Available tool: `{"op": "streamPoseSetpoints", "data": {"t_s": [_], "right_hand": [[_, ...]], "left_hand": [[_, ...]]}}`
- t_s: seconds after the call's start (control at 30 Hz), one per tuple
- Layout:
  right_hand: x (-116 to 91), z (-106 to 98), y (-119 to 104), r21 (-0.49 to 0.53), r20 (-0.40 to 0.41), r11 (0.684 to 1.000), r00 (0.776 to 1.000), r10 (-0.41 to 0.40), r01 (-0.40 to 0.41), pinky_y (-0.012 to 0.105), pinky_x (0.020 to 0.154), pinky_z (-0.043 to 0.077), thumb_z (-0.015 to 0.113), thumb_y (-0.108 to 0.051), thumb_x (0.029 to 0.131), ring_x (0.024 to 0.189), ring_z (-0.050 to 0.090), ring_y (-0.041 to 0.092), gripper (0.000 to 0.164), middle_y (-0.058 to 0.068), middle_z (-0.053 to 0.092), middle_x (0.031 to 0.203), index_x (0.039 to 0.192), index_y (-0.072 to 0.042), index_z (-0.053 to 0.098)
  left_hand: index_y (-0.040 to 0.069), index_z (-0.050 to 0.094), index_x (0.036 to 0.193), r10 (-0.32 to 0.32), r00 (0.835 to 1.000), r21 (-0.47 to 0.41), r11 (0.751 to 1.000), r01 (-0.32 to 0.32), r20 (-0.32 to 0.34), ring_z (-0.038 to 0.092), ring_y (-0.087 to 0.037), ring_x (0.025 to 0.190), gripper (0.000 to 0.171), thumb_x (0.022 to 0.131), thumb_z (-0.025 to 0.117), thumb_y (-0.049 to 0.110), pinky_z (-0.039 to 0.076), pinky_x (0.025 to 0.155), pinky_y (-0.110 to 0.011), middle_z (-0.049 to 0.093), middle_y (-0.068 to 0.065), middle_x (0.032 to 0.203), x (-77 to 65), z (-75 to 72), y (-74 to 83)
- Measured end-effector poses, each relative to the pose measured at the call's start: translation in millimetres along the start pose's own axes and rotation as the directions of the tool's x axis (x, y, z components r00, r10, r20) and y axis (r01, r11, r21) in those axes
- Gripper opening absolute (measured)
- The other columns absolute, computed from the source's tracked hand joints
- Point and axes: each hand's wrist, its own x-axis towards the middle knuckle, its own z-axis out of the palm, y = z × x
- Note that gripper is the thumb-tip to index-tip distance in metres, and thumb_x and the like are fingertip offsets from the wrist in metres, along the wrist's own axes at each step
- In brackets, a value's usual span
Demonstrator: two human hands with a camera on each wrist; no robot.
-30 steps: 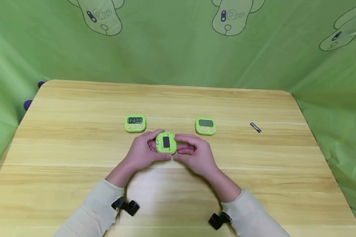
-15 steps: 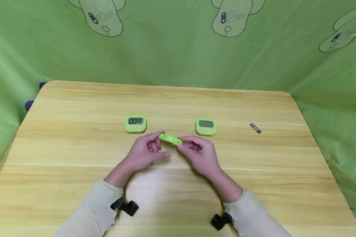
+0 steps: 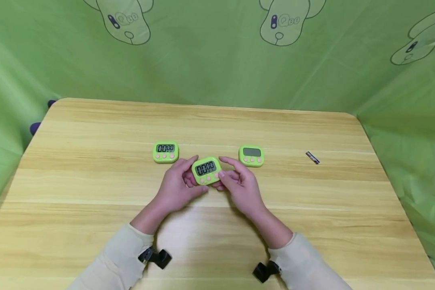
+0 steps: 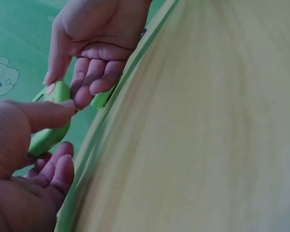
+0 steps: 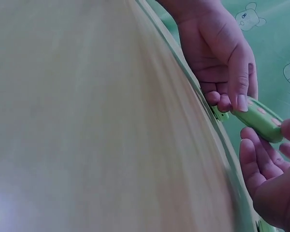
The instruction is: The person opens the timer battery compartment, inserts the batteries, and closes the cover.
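Note:
A green digital timer [image 3: 206, 168] with pink buttons faces up between both hands, its screen reading 00:00. My left hand [image 3: 176, 186] holds its left side, thumb along the lower edge. With the thumb on the face near the rightmost button, my right hand [image 3: 241, 186] grips the right end. In the left wrist view the timer [image 4: 50, 129] shows edge-on between thumb and fingers; the right wrist view shows the same timer [image 5: 260, 121] tilted, clear of the tabletop. Its back is hidden.
A second green timer [image 3: 165, 152], also showing 00:00, lies behind my left hand. Another timer [image 3: 251, 156] with a blank screen lies behind my right hand. Farther right is a small dark battery [image 3: 312, 157] on the wooden table [image 3: 217, 249]. Green curtain [image 3: 210, 60] hangs behind.
The held timer has turned over: its back with a dark rectangle faced up, then its edge, and now its lit face. My right thumb has moved onto the face.

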Motion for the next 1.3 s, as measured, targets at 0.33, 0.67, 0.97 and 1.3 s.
{"op": "streamPoseSetpoints", "data": {"t_s": [0.33, 0.67, 0.97, 1.3], "right_hand": [[7.2, 12.0, 4.3, -0.084, -0.241, 0.996, 0.969, -0.057, 0.037, 0.035, 0.07, 0.059, 0.074, 0.004, 0.087, 0.082, 0.071, 0.034, 0.028, 0.016, 0.069, 0.099, 0.115, 0.001, 0.072], [11.7, 18.6, 7.4, -0.368, -0.243, 0.929, 0.961, -0.129, 0.031, 0.023, 0.07, 0.057, 0.078, 0.003, 0.084, 0.083, 0.071, 0.018, 0.033, 0.01, 0.072, 0.1, 0.116, 0.003, 0.07], [27.7, 18.3, 6.2, -0.508, -0.2, 0.861, 0.971, -0.134, 0.014, 0.024, 0.07, 0.056, 0.075, 0.002, 0.087, 0.085, 0.064, 0.018, 0.044, 0.014, 0.064, 0.104, 0.129, 0.006, 0.062], [39.8, 13.9, 7.1, -0.648, -0.183, 0.762, 0.968, -0.171, 0.012, 0.03, 0.068, 0.053, 0.076, -0.005, 0.088, 0.077, 0.061, 0.019, 0.027, 0.008, 0.066, 0.087, 0.114, 0.002, 0.073]], "left_hand": [[-0.006, 0.058, 0.129, -0.082, 0.987, -0.087, 0.994, 0.07, -0.139, 0.067, -0.02, 0.079, 0.066, 0.07, 0.087, -0.007, 0.057, 0.068, -0.026, 0.062, -0.012, 0.106, 5.0, 1.8, 3.4], [-0.009, 0.061, 0.128, -0.109, 0.976, 0.053, 0.991, 0.121, -0.189, 0.064, -0.017, 0.075, 0.061, 0.072, 0.087, -0.004, 0.055, 0.063, -0.023, 0.061, -0.012, 0.1, 15.4, 11.8, -0.5], [-0.007, 0.062, 0.129, -0.116, 0.959, 0.128, 0.98, 0.153, -0.259, 0.061, -0.015, 0.073, 0.058, 0.076, 0.085, 0.0, 0.053, 0.062, -0.025, 0.06, -0.012, 0.1, 34.1, 21.4, 4.6], [-0.006, 0.064, 0.127, -0.155, 0.951, 0.133, 0.972, 0.196, -0.267, 0.062, -0.015, 0.072, 0.056, 0.077, 0.086, 0.003, 0.053, 0.06, -0.025, 0.06, -0.013, 0.099, 38.3, 18.9, 2.9]]}}
